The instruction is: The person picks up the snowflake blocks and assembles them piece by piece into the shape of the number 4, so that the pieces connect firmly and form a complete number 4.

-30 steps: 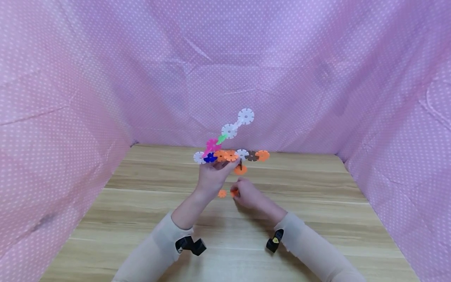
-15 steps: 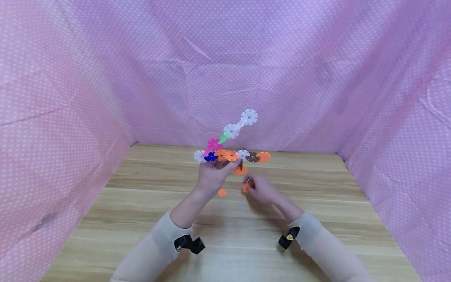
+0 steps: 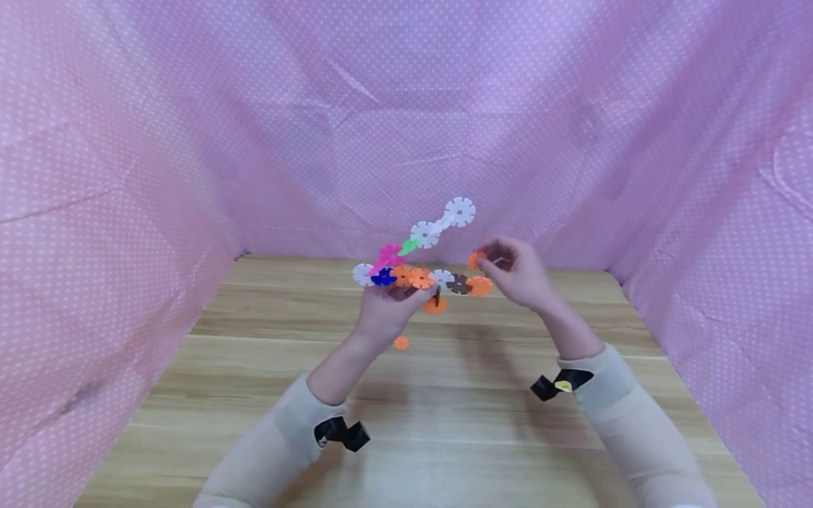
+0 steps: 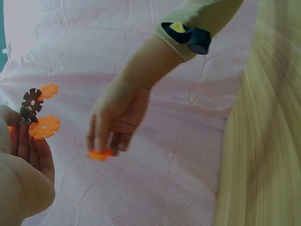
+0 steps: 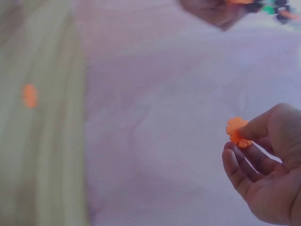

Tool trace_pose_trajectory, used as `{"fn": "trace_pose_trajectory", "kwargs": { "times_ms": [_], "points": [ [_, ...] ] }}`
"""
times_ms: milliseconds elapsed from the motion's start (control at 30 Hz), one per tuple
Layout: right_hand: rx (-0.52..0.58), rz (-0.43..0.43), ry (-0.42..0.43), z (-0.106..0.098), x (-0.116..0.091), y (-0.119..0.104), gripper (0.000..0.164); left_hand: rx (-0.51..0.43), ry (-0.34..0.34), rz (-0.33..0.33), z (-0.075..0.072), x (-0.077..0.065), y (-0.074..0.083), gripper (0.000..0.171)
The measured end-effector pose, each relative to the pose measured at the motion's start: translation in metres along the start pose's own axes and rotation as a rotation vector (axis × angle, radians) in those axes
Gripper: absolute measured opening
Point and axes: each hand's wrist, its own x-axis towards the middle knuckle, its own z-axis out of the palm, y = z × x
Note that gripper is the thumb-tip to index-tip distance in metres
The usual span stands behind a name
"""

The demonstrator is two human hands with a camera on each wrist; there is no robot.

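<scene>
My left hand (image 3: 385,315) grips a chain of interlocked notched plastic discs, holding it above the table. Its row runs from a white disc (image 3: 363,274) through a blue disc (image 3: 384,276), orange ones, white and a brown disc (image 3: 459,283) to an orange end disc (image 3: 479,286). A branch with a pink disc (image 3: 390,255) and a green piece slants up to a white disc (image 3: 459,212). Under the row another orange disc (image 4: 44,127) sticks out. Between thumb and fingers my right hand (image 3: 517,274) pinches a loose orange disc (image 5: 239,132), just above the row's right end.
One small orange disc (image 3: 401,343) lies on the wooden table (image 3: 286,367) below the left hand. Pink dotted cloth (image 3: 356,141) walls in the table at the back and both sides. Each wrist wears a black camera (image 3: 343,432).
My right hand has picked the orange disc off the table and carried it up and to the right, beside the row's end. The branch's top has swung slightly right; the left hand keeps its grip.
</scene>
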Motion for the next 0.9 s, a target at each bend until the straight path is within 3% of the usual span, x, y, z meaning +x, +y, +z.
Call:
{"fn": "trace_pose_trajectory", "kwargs": {
  "times_ms": [167,433,600,900],
  "points": [
    [0.164,-0.049,0.01,-0.01,0.004,-0.029,0.013,-0.002,-0.006,0.011,0.002,0.001,0.0,0.042],
    [0.378,-0.19,-0.08,-0.007,-0.005,-0.057,0.014,0.003,-0.018,-0.003,0.005,-0.001,-0.002,0.041],
    [0.44,-0.278,-0.147,-0.002,-0.006,-0.064,0.026,-0.006,-0.025,-0.01,0.006,-0.002,-0.004,0.043],
    [0.471,-0.34,-0.191,0.005,-0.007,-0.069,0.034,-0.008,-0.037,0.007,0.007,-0.003,-0.006,0.045]
  ]
}}
